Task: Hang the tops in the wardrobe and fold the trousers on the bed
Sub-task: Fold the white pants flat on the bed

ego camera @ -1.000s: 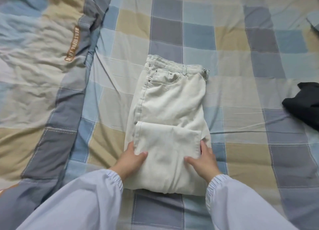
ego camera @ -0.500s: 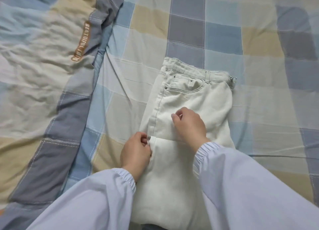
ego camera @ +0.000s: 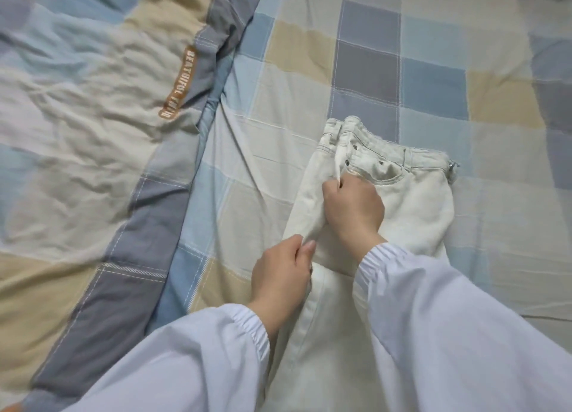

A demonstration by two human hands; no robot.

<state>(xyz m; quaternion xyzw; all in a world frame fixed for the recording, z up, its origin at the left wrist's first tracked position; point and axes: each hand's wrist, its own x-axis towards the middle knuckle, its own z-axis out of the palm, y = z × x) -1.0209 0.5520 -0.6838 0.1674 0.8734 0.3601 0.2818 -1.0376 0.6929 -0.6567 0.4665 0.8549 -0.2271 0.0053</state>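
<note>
Off-white denim trousers (ego camera: 411, 213) lie partly folded on a checked bed sheet (ego camera: 433, 80), waistband at the far end and the doubled-over legs running back under the person's sleeves. The right hand (ego camera: 353, 213) is curled into a fist on the left side seam just below the front pocket, pinching a ridge of cloth between thumb and fingers; the left hand (ego camera: 280, 280) grips the same edge lower down, thumb on top, where the folded leg meets the upper layer. Both hands thus hold the one long edge, which stands lifted and slightly rucked, apparently to square the layers before the next fold. The step is likely done best by drawing that seam taut between the two grips, laying it flat in line with the edge beneath, then smoothing outward toward the button side so no crease is trapped. The trousers' right edge and the waistband corner with its metal button (ego camera: 452, 165) lie flat and need no correction. Room is ample: bare sheet stretches beyond the waistband and to the right, while a rumpled quilt (ego camera: 77, 108) with an orange label (ego camera: 179, 83) banks up to the left, near but apart from the trousers, so any sideways sweep is better made rightward. No tops or wardrobe are in view.
</note>
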